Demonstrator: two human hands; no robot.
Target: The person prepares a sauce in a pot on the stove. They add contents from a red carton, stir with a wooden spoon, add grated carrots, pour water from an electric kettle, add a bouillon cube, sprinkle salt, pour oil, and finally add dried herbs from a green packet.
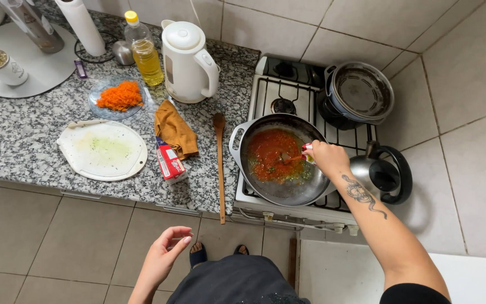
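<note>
My right hand (326,157) reaches over a grey two-handled pan (288,191) on the stove and is closed on a small red and white tube or packet, squeezing red paste down into the pan. Inside the pan lies red tomato sauce (271,155) with greenish oil at its edges. My left hand (164,256) hangs free below the counter edge, fingers apart and holding nothing. A wooden spoon (220,157) rests on the granite counter just left of the pan.
A metal kettle (381,171) stands right of the pan, a lidded pot (360,94) behind it. On the counter are a white electric kettle (187,61), oil bottle (143,50), plate of grated carrot (119,95), white cutting board (103,151), brown cloth (175,129) and red carton (170,162).
</note>
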